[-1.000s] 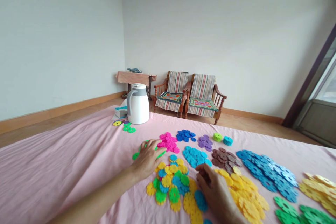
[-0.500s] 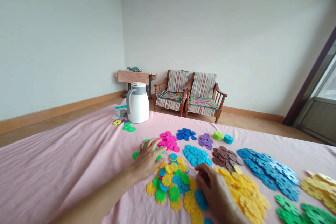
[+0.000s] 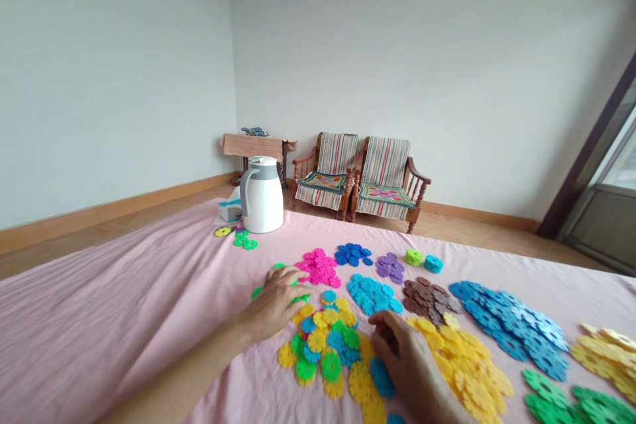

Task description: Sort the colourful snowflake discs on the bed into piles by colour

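Observation:
My left hand (image 3: 273,301) rests palm down over green snowflake discs (image 3: 281,266), its fingers bent and slightly apart. Just beyond its fingertips lies a pink disc pile (image 3: 320,268). My right hand (image 3: 415,361) is curled, with the fingers drawn in between a mixed pile and a yellow disc pile (image 3: 472,371). Whatever its fingers may hold is hidden. Between both hands, the mixed pile (image 3: 330,361) has yellow, green and blue discs overlapping. A light-blue disc pile (image 3: 373,293) sits ahead of my right hand, beside a brown disc pile (image 3: 430,299).
A white thermos jug (image 3: 263,202) stands at the back left of the pink cloth (image 3: 163,291). Dark-blue (image 3: 352,254) and purple discs (image 3: 390,268) lie near two small stacks (image 3: 433,264). A large blue pile (image 3: 511,324) spreads right. Two wooden armchairs (image 3: 385,192) stand behind.
My left hand has drawn back slightly to the left and its fingers have come closer together. My right hand stays nearly still. The piles look unchanged.

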The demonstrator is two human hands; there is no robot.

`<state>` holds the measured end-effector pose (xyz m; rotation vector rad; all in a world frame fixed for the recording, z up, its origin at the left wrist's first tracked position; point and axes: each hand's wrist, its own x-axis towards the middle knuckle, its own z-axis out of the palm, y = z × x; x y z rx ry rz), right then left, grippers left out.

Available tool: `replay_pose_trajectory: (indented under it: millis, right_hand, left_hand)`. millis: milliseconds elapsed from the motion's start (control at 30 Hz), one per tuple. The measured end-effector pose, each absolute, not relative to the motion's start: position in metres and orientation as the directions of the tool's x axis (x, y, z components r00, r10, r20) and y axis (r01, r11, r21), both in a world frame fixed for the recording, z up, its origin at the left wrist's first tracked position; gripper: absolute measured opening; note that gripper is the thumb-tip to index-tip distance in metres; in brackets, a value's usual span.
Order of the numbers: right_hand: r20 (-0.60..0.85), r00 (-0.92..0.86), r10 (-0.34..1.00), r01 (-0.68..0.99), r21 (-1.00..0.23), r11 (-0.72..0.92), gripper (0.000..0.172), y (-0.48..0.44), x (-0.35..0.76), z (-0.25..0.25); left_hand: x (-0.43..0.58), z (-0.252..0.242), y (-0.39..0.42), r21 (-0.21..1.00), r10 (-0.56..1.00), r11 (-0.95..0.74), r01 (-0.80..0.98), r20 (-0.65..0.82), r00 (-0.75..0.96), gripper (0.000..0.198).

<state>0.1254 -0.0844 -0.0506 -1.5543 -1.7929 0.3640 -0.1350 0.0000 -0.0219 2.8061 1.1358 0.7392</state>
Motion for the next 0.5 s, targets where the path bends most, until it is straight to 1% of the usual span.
replay_pose_trajectory:
  millis: [200,367,433,500]
  right_hand:
    - [0.332,-0.008,0.943,0.737,-0.635,0.230,0.021,-0.084,0.125,-0.049]
    - [0.324,-0.016,0.946,0.741,-0.631,0.229,0.021,-0.084,0.126,-0.049]
    - [0.326,-0.023,0.945,0.740,-0.630,0.235,0.021,-0.085,0.126,-0.049]
    - [0.331,-0.025,0.943,0.736,-0.632,0.242,0.020,-0.085,0.126,-0.048]
  left_hand:
    - [-0.136,-0.017,0.000,0.232,0.714,-0.686,0.690,0.398,0.576,0.020]
    - [-0.144,-0.013,0.001,0.215,0.764,-0.610,0.763,0.415,0.494,0.020]
    - [-0.146,-0.012,0.000,0.204,0.752,-0.622,0.756,0.422,0.506,0.024]
    - [-0.145,-0.012,-0.002,0.186,0.710,-0.680,0.710,0.409,0.573,0.030]
